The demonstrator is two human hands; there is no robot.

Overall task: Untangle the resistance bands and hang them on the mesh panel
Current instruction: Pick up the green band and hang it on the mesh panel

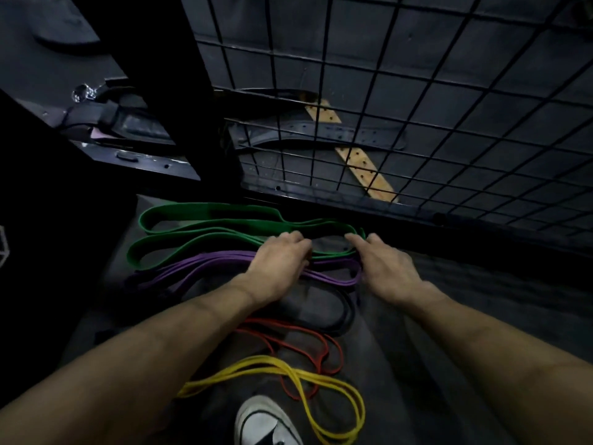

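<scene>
Several resistance bands lie in loops on the dark floor. The wide green band (205,228) is farthest from me, then the purple band (192,266), a black band (345,313), a thin red band (308,342) and a yellow band (321,385) nearest me. My left hand (279,264) rests palm down on the green and purple bands, fingers curled over them. At the right end of the green loop my right hand (388,266) lies with its fingertips on the band. The black mesh panel (401,101) stands just beyond the bands.
A black post (179,91) rises at the panel's left edge. Behind the mesh lie a dark belt (321,131) and a tan perforated strap (359,159). More dark straps (122,118) sit at the left. My white shoe (263,422) is at the bottom.
</scene>
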